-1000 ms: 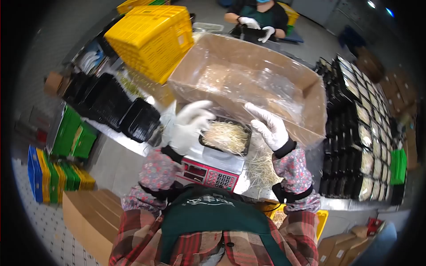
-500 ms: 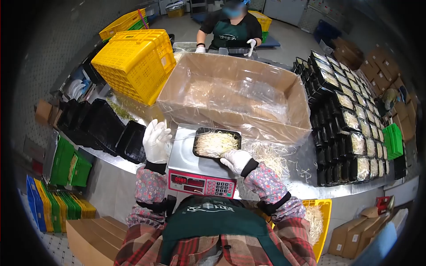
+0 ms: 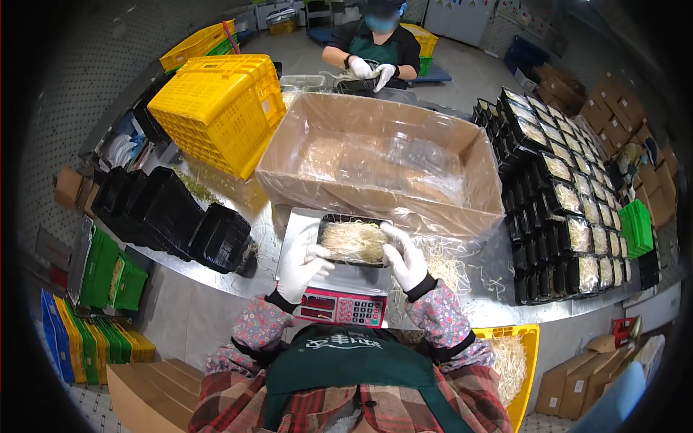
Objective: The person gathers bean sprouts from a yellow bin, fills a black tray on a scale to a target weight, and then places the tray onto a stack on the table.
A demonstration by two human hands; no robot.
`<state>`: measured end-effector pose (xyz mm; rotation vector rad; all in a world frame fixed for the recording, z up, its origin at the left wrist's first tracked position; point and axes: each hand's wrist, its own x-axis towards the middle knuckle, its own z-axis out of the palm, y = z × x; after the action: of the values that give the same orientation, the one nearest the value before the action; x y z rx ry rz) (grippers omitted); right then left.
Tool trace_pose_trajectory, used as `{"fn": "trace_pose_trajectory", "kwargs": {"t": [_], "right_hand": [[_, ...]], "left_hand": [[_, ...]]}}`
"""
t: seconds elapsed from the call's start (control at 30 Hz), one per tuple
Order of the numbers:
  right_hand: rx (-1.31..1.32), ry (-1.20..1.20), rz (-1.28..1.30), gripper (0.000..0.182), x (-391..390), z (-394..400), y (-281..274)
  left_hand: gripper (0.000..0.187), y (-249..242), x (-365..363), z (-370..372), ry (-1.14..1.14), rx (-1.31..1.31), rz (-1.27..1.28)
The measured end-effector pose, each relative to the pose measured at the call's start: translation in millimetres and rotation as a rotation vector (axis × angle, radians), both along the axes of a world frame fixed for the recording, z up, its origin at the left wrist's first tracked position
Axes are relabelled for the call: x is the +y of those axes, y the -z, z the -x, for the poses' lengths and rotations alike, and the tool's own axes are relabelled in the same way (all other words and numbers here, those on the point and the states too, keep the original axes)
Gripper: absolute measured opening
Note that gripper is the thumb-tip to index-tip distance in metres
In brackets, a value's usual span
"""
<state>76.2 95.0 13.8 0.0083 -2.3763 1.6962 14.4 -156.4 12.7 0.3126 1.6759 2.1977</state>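
Note:
A black plastic tray (image 3: 324,232) filled with pale bean sprouts (image 3: 354,242) rests on the metal platform of a digital scale (image 3: 292,242) with a red front panel. My left hand (image 3: 302,270), in a white glove, is open beside the tray's left end, its fingers stretched toward the rim. At the right end is my right hand (image 3: 407,261), also gloved, with fingers apart and fingertips right at the rim. Behind the scale stands a large cardboard box (image 3: 390,209) lined with clear plastic.
Stacked filled trays (image 3: 570,195) stand at the right, black trays (image 3: 220,238) at the left. A yellow crate (image 3: 216,108) sits beside the box. Loose sprouts (image 3: 444,270) lie on the metal table. A co-worker (image 3: 375,54) handles a tray opposite; a yellow sprout bin (image 3: 530,375) is below right.
My left hand has come down and right to the tray's left side. My right hand has shifted from its front corner to the right end. The co-worker's hands have come together.

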Motion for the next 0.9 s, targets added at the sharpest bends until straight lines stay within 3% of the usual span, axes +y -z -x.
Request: {"fn": "trace_pose_trajectory", "kwargs": {"t": [0.03, 0.1, 0.17, 0.2, 0.23, 0.3, 0.37, 0.43, 0.5, 0.53, 0.57, 0.63, 0.7, 0.77, 0.9], "right_hand": [[0.095, 0.005, -0.111, 0.039, 5, 1, 16], [0.124, -0.014, -0.323, 0.035, 19, 7, 52], [0.031, 0.036, -0.506, 0.036, 31, 17, 67], [0.065, 0.052, -0.510, 0.039, 34, 26, 66], [0.097, 0.093, -0.509, 0.037, 33, 35, 59], [0.049, 0.221, -0.670, 0.037, 36, 62, 65], [-0.224, 0.187, -0.769, 0.042, 30, 75, 48], [-0.285, 0.201, -0.610, 0.041, 32, 85, 64], [-0.225, 0.168, -0.230, 0.040, 38, 90, 90], [-0.178, 0.210, 0.033, 0.033, 42, 98, 124], [-0.180, 0.212, 0.034, 0.033, 42, 98, 126], [-0.244, 0.153, 0.229, 0.025, 44, 100, 131], [-0.245, 0.154, 0.235, 0.023, 47, 105, 146], [-0.242, 0.156, 0.239, 0.021, 50, 109, 150], [-0.097, 0.226, 0.130, 0.031, 43, 89, 117]], "left_hand": [[0.053, 4, -3, 4, -0.001, 0.005, -0.002], [0.057, 12, -11, 10, 0.221, 0.003, 0.288], [0.047, 22, 0, 22, 0.187, -0.047, 0.375], [0.040, 47, 8, 38, 0.030, 0.310, 0.477], [0.034, 37, 19, 45, -0.133, 0.667, 0.570], [0.024, 21, 31, 59, -0.273, 0.748, 0.843], [0.023, 21, 37, 76, -0.306, 0.857, 1.089], [0.026, 66, 35, 95, -0.360, 0.922, 1.094], [0.029, 92, 31, 110, -0.163, 0.550, 0.655], [0.031, 72, 29, 105, -0.065, 0.449, 0.638], [0.031, 74, 29, 106, -0.062, 0.448, 0.639], [0.027, 84, 28, 110, -0.056, 0.101, 0.336], [0.028, 119, 29, 122, -0.053, 0.059, 0.280], [0.026, 141, 32, 128, -0.166, 0.177, 0.271], [0.036, 93, 24, 109, -0.098, 0.213, 0.485]]}}
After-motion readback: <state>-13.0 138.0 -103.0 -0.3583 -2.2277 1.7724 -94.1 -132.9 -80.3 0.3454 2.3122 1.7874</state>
